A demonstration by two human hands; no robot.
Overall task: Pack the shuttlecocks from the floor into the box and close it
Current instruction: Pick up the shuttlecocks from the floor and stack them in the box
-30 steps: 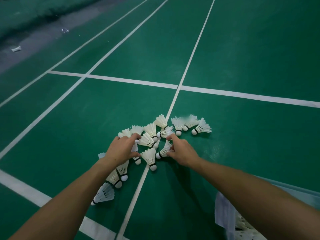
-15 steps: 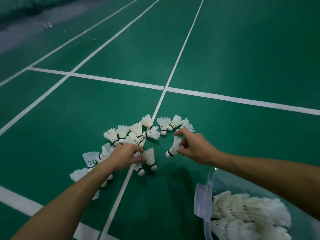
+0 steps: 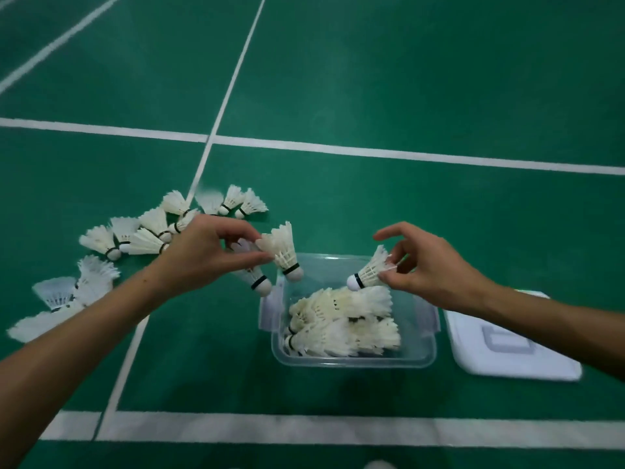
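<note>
A clear plastic box (image 3: 351, 359) stands open on the green court floor, with several white shuttlecocks (image 3: 341, 323) piled inside. My left hand (image 3: 203, 255) pinches two shuttlecocks (image 3: 282, 250) by their feathers, cork ends down, just left of the box's far left corner. My right hand (image 3: 429, 269) pinches one shuttlecock (image 3: 368, 270) by its feathers above the box's far right part. Several more shuttlecocks (image 3: 135, 235) lie scattered on the floor to the left.
The box's white lid (image 3: 507, 353) lies flat on the floor right of the box, partly under my right forearm. White court lines (image 3: 338, 429) cross the green floor in front of and behind the box.
Both hands lifted shuttlecocks off the floor pile and carried them toward me to the box. The view swung down, bringing the whole box and lid into sight.
</note>
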